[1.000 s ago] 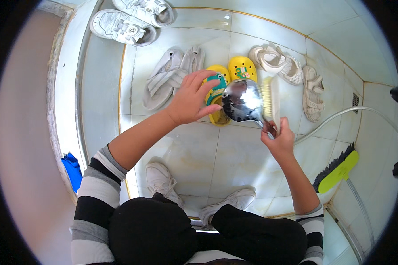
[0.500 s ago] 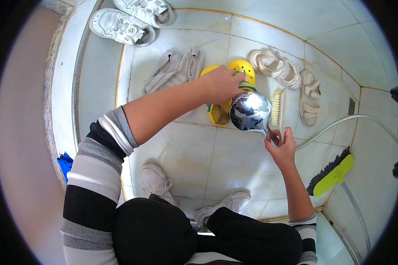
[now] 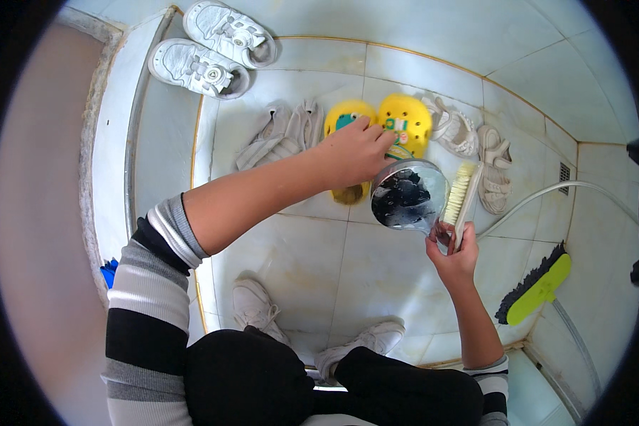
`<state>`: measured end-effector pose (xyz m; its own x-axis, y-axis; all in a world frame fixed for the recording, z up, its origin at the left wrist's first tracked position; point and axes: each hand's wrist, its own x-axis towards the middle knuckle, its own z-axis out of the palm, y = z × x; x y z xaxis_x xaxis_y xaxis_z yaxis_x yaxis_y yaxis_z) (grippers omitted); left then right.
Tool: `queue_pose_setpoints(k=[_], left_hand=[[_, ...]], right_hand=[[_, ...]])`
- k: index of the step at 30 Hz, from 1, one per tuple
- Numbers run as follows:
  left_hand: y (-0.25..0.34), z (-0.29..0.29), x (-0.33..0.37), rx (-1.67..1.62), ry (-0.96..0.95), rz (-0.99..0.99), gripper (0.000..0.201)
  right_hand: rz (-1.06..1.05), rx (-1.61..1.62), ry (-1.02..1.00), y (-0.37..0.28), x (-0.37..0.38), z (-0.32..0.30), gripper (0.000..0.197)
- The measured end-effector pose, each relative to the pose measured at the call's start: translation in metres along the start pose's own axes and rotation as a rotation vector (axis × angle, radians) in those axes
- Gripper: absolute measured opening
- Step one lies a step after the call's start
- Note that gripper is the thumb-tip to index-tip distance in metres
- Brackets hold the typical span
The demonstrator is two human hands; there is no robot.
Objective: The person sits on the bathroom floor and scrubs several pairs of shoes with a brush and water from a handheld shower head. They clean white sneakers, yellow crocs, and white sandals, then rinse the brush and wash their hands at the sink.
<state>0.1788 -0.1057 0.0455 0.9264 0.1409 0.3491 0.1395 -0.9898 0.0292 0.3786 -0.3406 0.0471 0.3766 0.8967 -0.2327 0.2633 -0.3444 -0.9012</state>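
From where I stand, the yellow clogs [image 3: 410,121] have just stirred: they look bigger and smeared, nudged to the right over the edge of the cream sandals [image 3: 453,131]. I'd take that to mean they are coming up off the floor [image 3: 284,241], so the work has passed from reaching for them to handling them. The left hand [image 3: 355,150] seems to be gripping them, fingers bent over the inner sides; the thumb is hidden, so I can't tell how firm the hold is. The clogs sit just beyond the shower head [image 3: 408,195], to the right of the grey slippers [image 3: 282,138].

A second ago that left hand was spread and loose above the clogs, clutching nothing; now its fingers are in among them. The right hand [image 3: 456,257] is clenched round two handles at once, the shower head's and the brush's, as it was then. The brush [image 3: 461,195] stands on the right side of it, pale bristles facing left. The broom [image 3: 539,291] lies near the right wall, same place as before
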Motion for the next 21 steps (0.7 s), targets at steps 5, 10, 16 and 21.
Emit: queue_pose_setpoints(k=[5, 10, 16, 21], left_hand=[[-0.035, -0.008, 0.015, 0.195, 0.258, 0.104, 0.017], [-0.091, 0.001, 0.022, 0.472, 0.356, 0.107, 0.009], [-0.148, 0.02, 0.014, 0.575, 0.298, -0.033, 0.006], [-0.174, 0.027, -0.002, 0.583, 0.275, -0.09, 0.015]], right_hand=[[-0.05, 0.044, 0.044, -0.01, 0.02, 0.013, 0.038], [-0.034, 0.009, 0.074, -0.026, 0.057, 0.029, 0.033], [-0.052, 0.021, 0.105, -0.042, 0.088, 0.048, 0.031], [-0.073, 0.108, 0.119, -0.041, 0.093, 0.064, 0.031]])
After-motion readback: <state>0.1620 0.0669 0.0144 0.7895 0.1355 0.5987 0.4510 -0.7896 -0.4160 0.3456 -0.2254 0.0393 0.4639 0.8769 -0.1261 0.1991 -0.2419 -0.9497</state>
